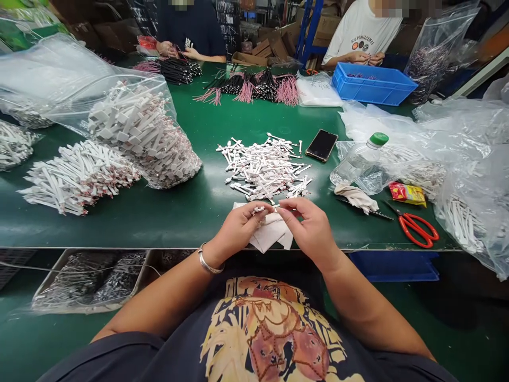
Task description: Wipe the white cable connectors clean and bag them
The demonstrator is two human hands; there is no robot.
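My left hand [240,225], with a silver bangle at the wrist, is closed around small white pieces [259,210] just above the table's front edge. Close on its right, my right hand [308,225] pinches a small white piece [277,208] between thumb and fingertips. Under both hands lies a white cloth [270,233]. A loose pile of small white connector pieces [264,167] spreads over the green table [186,212] just beyond my fingers. Fine detail of the held pieces is too small to tell.
Left stand a plastic bag of white pieces [139,132] and a heap [79,178]. Right are a phone [322,145], a bottle [358,159], red-handled scissors [417,228] and plastic bags [469,201]. Across the table, two people work near wire bundles [254,87] and a blue bin [374,90].
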